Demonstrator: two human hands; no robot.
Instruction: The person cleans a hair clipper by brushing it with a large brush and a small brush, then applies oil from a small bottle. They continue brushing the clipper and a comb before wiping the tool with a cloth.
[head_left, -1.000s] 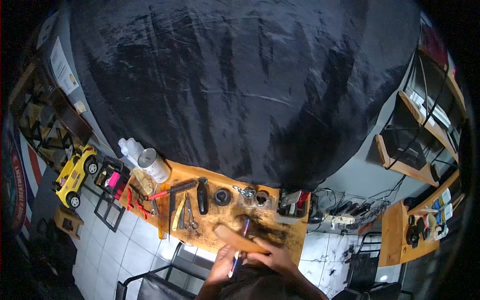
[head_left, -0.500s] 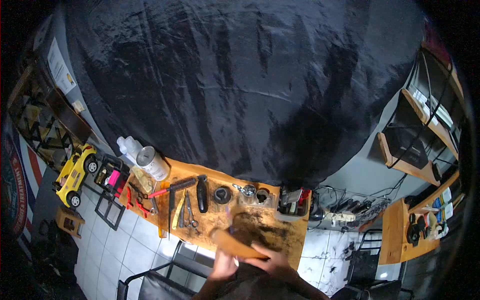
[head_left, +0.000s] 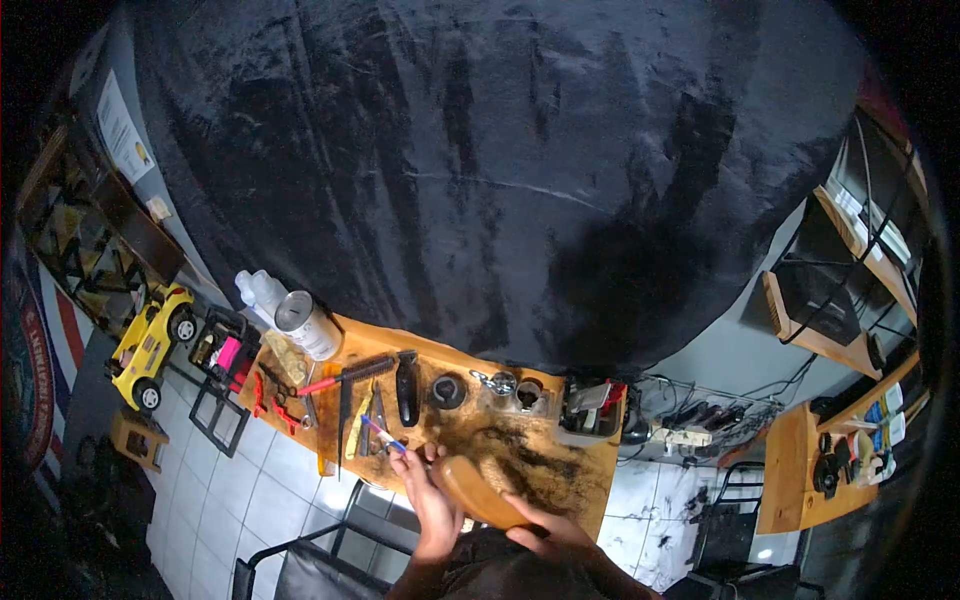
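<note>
My right hand (head_left: 550,528) is closed on the near end of an oblong brown wooden-backed brush (head_left: 478,493). My left hand (head_left: 434,508) is beside the brush's far end, its fingers pinching a thin blue-and-white stick-like tool (head_left: 385,436) that points up and left over the table. Both hands are above the front edge of the wooden table (head_left: 570,478), which is strewn with dark hair clippings. Left of the hands lie scissors (head_left: 384,438), a yellow-handled tool (head_left: 355,437), a black hair clipper (head_left: 407,390) and a red-handled brush (head_left: 345,375).
A white can (head_left: 308,328) stands at the table's back left, and a bin of tools (head_left: 590,410) at its right end. Black cloth (head_left: 480,200) hangs behind. A yellow toy car (head_left: 152,345) is at left, a black chair (head_left: 320,570) at front, shelves (head_left: 820,340) at right.
The brush has tilted, its far end shifting right and its near end lower. My left hand has moved up and left, and the blue-and-white tool now shows clearly over the scissors.
</note>
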